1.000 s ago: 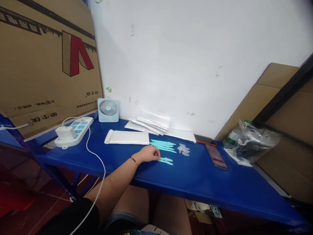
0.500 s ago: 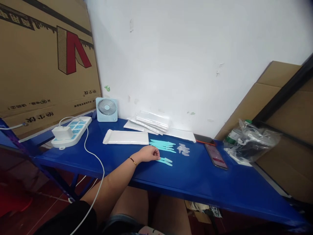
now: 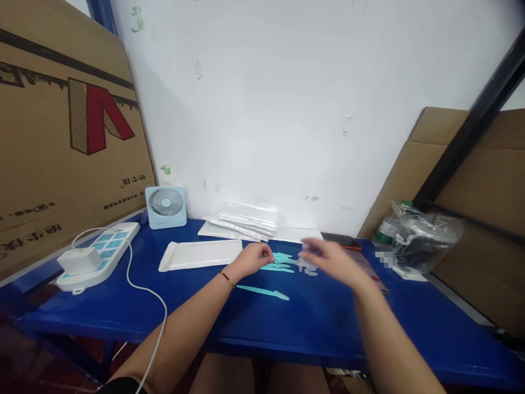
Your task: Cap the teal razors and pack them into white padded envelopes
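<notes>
My left hand (image 3: pixel 253 258) rests on the blue table (image 3: pixel 123 306), fingers curled at the left end of a heap of teal plastic strips (image 3: pixel 283 261). One teal strip (image 3: pixel 262 291) lies alone nearer to me. My right hand (image 3: pixel 332 261) hovers over several small clear plastic pieces (image 3: pixel 307 266), blurred by motion, so its fingers are unclear. A white padded envelope (image 3: pixel 203 254) lies just left of my left hand.
A stack of white envelopes (image 3: pixel 248 216) and a small fan (image 3: pixel 166 207) stand against the wall. A power strip with a charger (image 3: pixel 92 257) and its cable lie at left. A bagged bottle (image 3: pixel 418 238) sits at right. Cardboard flanks both sides.
My right arm has come into view and reached over the clear pieces. My left hand shifted back to the teal heap, leaving one strip lying alone. The camera tilted down and right.
</notes>
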{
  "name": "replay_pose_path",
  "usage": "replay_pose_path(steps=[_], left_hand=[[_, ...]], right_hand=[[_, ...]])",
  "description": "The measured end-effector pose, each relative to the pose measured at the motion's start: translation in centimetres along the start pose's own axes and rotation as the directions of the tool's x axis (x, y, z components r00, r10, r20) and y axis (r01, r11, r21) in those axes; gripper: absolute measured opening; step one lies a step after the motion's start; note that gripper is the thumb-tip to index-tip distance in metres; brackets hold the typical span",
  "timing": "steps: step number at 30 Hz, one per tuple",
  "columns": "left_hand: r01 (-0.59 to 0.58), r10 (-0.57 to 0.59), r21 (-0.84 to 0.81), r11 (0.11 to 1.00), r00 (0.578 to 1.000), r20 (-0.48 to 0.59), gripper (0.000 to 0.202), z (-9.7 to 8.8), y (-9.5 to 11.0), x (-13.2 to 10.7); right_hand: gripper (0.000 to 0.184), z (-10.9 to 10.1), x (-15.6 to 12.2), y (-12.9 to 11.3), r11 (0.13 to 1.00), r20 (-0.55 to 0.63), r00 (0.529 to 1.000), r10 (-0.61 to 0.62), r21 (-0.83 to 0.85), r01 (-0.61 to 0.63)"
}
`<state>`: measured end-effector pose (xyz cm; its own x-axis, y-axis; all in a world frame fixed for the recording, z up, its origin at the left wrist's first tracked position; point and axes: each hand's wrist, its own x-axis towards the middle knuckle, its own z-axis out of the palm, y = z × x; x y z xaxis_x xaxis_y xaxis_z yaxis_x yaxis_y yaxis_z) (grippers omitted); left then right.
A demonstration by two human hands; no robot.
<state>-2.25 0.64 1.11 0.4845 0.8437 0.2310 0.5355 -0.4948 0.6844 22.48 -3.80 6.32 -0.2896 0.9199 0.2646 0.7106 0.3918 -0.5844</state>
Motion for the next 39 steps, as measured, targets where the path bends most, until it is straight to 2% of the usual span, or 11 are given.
replay_pose_path(steps=[3, 6, 9, 12, 16, 18, 21, 25, 31, 36, 39], left_hand=[[0.001, 0.000, 0.042, 0.999, 1.000, -0.015, 0.023, 0.2, -0.5, 1.5], [-0.001, 0.001, 0.057, 0.998, 1.000, 0.000, 0.022, 0.4, -1.6, 2.2], [0.035, -0.033, 0.103, 0.994, 0.999, -0.019, 0.020, 0.5, -2.6, 2.4], [0.049, -0.044, 0.191, 0.980, 0.998, -0.034, 0.017, 0.6, -3.0, 2.4], [0.017, 0.006, 0.219, 0.976, 0.994, -0.105, 0.034, 0.6, -2.6, 2.2], [0.015, 0.006, 0.203, 0.979, 0.994, -0.105, 0.035, 0.5, -2.1, 1.9], [-0.009, 0.013, 0.206, 0.978, 1.000, -0.017, 0.024, 0.1, -1.2, 1.1], [-0.118, 0.095, 0.248, 0.962, 0.990, 0.103, 0.027, -0.2, -0.1, 0.0], [-0.140, 0.074, 0.249, 0.958, 0.964, 0.257, 0.043, -0.2, 0.3, -0.2], [-0.002, -0.012, 0.172, 0.985, 0.997, 0.082, 0.048, -1.2, -0.5, 0.4], [0.026, -0.029, 0.126, 0.992, 0.999, 0.027, 0.045, -1.5, -1.1, 0.7]], right_hand=[[0.024, 2.6, 1.3, 0.9, 0.999, 0.136, 0.991, -0.004, 0.051, -0.003], [0.025, 4.0, 2.3, 2.8, 0.992, 0.156, 0.988, 0.000, 0.123, -0.020], [0.027, 3.7, 2.5, 5.6, 0.991, 0.088, 0.994, 0.068, 0.110, -0.077], [0.026, 2.7, 2.2, 7.4, 0.989, -0.035, 0.989, 0.144, -0.017, -0.144], [0.024, 2.8, 1.5, 5.7, 0.992, -0.115, 0.992, 0.050, -0.106, -0.062], [0.024, 3.7, 0.9, 3.6, 0.998, 0.017, 0.999, -0.033, -0.046, 0.034], [0.032, 5.8, -0.1, 1.1, 0.991, 0.313, 0.941, -0.129, 0.004, 0.135], [0.015, 7.4, -0.6, 0.4, 0.989, 0.417, 0.899, -0.137, 0.002, 0.149], [0.011, 4.7, 1.6, 1.2, 0.995, 0.249, 0.967, -0.059, 0.090, 0.038], [0.024, 1.5, 3.9, 2.9, 0.967, 0.090, 0.995, 0.046, 0.245, -0.067], [0.032, 1.7, 3.9, 3.8, 0.933, -0.032, 0.996, 0.088, 0.352, -0.071]])
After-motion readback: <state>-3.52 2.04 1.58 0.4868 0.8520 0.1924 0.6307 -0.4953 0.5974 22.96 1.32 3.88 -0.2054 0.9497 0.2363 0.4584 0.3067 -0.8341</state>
